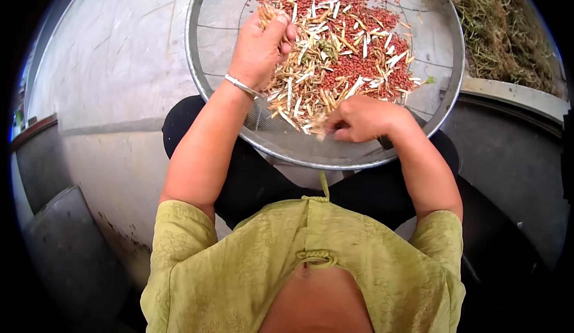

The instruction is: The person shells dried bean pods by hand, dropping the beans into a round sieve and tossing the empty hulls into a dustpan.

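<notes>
1. Pale grey, hard-looking ground (119,46) spreads to the person's left and ahead.
2. Heap of dried, greenish-brown plant stalks (508,28), far right, outside the sieve and apart from both hands.
3. Person sits with knees wide, in black trousers (257,183) and a yellow-green, short-sleeved blouse (251,255) with a flower pattern and knotted cord fastenings.
4. Round, shallow sieve of grey mesh with a metal rim (190,34) lies across the lap, its near edge over the thighs.
5. Spread of small, round, red beans (344,70) inside the sieve, mostly across its far and right parts.
6. Pale tan, split dry pods (296,87) in a loose pile in the sieve's middle and near part, between the hands; some lie scattered over the beans.
7. Left hand (257,52): forearm reaches forward and slightly inward, wrist over the sieve's left part, back of hand up. Fingers curl, thumb along the inner side; grasping a bunch of dry pods.
8. Right hand (365,119): elbow out, forearm angled inward, hand pointing left over the near side. Fingers bent, tips at the pile's near edge, slightly blurred; cannot tell whether it grips a pod.
9. Slim, silver-coloured bracelet (242,86) circles the left wrist.
</notes>
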Demonstrator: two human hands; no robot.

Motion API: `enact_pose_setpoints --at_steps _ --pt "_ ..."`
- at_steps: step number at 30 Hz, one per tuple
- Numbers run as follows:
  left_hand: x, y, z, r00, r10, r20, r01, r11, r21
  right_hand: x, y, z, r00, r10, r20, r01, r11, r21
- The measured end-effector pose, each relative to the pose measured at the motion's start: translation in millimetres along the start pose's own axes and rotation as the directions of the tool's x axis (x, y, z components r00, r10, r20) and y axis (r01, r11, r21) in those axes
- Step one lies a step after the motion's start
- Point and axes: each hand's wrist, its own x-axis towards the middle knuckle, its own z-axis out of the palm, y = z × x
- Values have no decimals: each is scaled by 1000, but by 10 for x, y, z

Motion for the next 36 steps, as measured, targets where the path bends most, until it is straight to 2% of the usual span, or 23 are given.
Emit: enact_pose_setpoints --at_steps 2,3,5,6,7,9,10,12,13,15,17,19,21,23,24,25,27,28,29,31,32,34,36 --pt "3 53 -14 999 45 -10 -45 999 -6 22 -60 -4 940 -131 -314 167 982 92" --pt "250 268 -96 985 167 32 -169 984 59 267 68 -273 808 -199 -555 198 978 -63" --pt "34 165 -67 993 111 -25 -112 994 -6 198 83 -127 665 -170 -727 216 976 -30" --pt "-14 119 -52 995 90 -34 -91 996 -23 44 20 -203 735 -40 -677 115 991 67" --pt "-38 72 -45 997 61 -37 -62 997 -42 -53 39 -222 720 72 -691 85 978 191" --pt "-31 53 -51 998 45 -41 -47 997 -57 -176 63 -332 654 227 -722 -55 966 254" --pt "-25 52 -52 998 47 -43 -49 997 -52 -179 120 -345 656 225 -721 -56 967 250" --pt "-21 42 -56 998 57 -42 -59 997 -45 -134 244 -315 537 241 -809 -133 970 201" --pt "-27 31 -58 997 77 -24 -78 997 -9 -90 275 -263 535 240 -810 -133 971 200" --pt "-45 33 -39 995 96 -5 -96 995 27 -9 289 -185 502 43 -864 -176 983 -53" --pt "-71 52 6 996 89 -10 -88 994 67 43 221 -178 533 83 -842 -192 981 -25" --pt "-67 44 6 997 80 1 -80 995 62 131 211 -168 612 33 -790 -153 985 -77" --pt "-56 44 10 997 71 11 -71 996 57 216 202 -143 582 27 -813 -144 987 -71" --pt "-52 50 20 998 57 -12 -55 994 94 272 223 -171 606 91 -790 -261 961 -89" --pt "-51 50 13 998 57 -11 -56 994 95 277 239 -197 554 73 -829 -204 978 -51" --pt "-49 46 3 998 55 7 -55 993 107 255 249 -230 554 73 -829 -204 978 -51" --pt "-41 37 -7 998 58 26 -61 992 114 187 261 -331 520 226 -824 -51 971 234" --pt "-40 30 -6 998 49 38 -53 990 129 176 273 -365 488 232 -842 85 947 311" --pt "-43 20 -5 998 36 51 -43 988 146 124 267 -401 543 372 -753 100 862 498" --pt "-50 -10 9 997 27 66 -38 984 175 53 219 -451 623 399 -673 251 713 655" --pt "-53 -32 21 997 16 81 -32 978 204 45 210 -446 622 399 -674 252 713 654" --pt "-59 -81 55 996 2 92 -23 973 229 46 183 -434 671 388 -632 375 558 740" --pt "-49 -161 64 993 -21 113 -9 965 262 49 152 -424 686 371 -626 410 513 754"
